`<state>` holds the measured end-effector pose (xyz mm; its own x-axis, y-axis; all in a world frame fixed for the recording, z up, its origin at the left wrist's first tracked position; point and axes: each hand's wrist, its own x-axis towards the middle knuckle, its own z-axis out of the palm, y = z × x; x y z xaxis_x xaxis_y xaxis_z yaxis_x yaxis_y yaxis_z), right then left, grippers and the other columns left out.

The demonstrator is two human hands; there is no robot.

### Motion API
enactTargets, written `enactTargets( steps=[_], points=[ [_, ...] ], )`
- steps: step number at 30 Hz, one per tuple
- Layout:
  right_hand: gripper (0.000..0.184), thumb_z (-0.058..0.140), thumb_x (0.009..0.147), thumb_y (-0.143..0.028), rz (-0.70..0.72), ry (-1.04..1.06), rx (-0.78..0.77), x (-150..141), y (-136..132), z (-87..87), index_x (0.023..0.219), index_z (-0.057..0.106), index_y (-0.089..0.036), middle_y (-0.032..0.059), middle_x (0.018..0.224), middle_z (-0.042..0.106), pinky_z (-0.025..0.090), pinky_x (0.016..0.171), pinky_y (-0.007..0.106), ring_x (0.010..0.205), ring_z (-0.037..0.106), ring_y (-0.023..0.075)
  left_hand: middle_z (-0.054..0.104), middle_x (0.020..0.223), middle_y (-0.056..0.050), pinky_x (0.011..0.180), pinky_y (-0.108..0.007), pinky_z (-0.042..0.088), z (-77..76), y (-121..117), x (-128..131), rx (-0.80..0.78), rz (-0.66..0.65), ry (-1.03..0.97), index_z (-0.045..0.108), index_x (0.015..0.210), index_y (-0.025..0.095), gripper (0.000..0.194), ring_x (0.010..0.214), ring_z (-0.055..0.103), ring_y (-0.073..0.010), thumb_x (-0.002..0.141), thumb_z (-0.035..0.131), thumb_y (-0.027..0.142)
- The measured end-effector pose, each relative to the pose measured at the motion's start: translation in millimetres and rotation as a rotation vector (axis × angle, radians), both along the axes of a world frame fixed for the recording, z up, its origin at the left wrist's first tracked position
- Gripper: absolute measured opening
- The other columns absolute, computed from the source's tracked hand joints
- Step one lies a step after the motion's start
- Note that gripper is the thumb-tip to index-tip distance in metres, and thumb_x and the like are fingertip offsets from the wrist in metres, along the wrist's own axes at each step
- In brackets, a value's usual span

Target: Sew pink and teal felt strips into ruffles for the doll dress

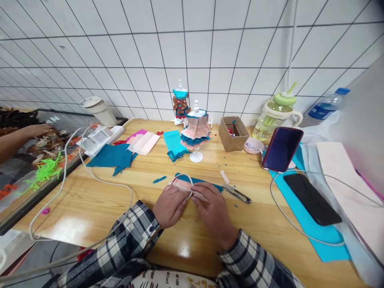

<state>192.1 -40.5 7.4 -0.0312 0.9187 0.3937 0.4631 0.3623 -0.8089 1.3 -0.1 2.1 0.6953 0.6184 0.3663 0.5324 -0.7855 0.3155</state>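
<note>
My left hand (171, 206) is closed, its fingers curled at the near side of a thin pale hoop (189, 177), which has a reddish stretch on its left. My right hand (214, 208) pinches the hoop's right side, along with an edge of pale pink crepe paper (182, 184). Part of the hoop and most of the paper's near edge are hidden by my fingers. Under them lies a dark teal strip (210, 183). To the right, thread snips (237, 193) rest on the wooden table, beside a small pink scrap (224, 176).
A small dress form (196, 130) in pink and teal ruffles stands ahead, another (181, 102) behind it. Around them are a cardboard box (234, 134), a bowl of beads (253, 145), and teal sheets (109, 158). A phone (282, 149) stands propped. White cables cross the left. Another person's hand (40, 130) reaches in there.
</note>
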Motion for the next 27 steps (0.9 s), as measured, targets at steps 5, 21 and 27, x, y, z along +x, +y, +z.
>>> enactTargets(
  steps=[5, 21, 27],
  points=[
    [0.01, 0.056, 0.091, -0.023, -0.057, -0.083, 0.006, -0.3, -1.6, -1.0, 0.091, 0.066, -0.023, 0.0023, 0.091, 0.069, 0.046, 0.082, 0.034, 0.087, 0.061, 0.0185, 0.067, 0.083, -0.009, 0.076, -0.038, 0.04, 0.3, 1.0, -0.2, 0.047, 0.049, 0.046, 0.063, 0.11, 0.016, 0.031, 0.082, 0.059, -0.0223, 0.092, 0.039, 0.023],
    [0.004, 0.052, 0.09, -0.02, -0.076, 0.138, -0.051, 6.0, -1.2, 3.8, 0.09, 0.056, -0.021, 0.0016, 0.084, 0.058, 0.044, 0.071, 0.029, 0.078, 0.054, 0.0154, 0.071, 0.09, -0.006, 0.084, -0.038, 0.048, -8.7, 54.5, -69.8, 0.001, 0.55, -0.224, 0.072, 0.098, 0.02, 0.031, 0.09, 0.063, -0.0227, 0.091, 0.045, 0.036],
    [0.002, 0.054, 0.084, -0.021, 0.016, 0.165, -0.168, 1.9, -0.9, 5.1, 0.082, 0.055, -0.02, -0.0009, 0.076, 0.054, 0.04, 0.061, 0.025, 0.065, 0.048, 0.0123, 0.072, 0.096, -0.006, 0.09, -0.04, 0.046, -18.2, 65.9, -68.1, -0.096, 0.572, 0.0, 0.071, 0.097, 0.021, 0.028, 0.094, 0.063, -0.0245, 0.079, 0.049, 0.025]
  ],
)
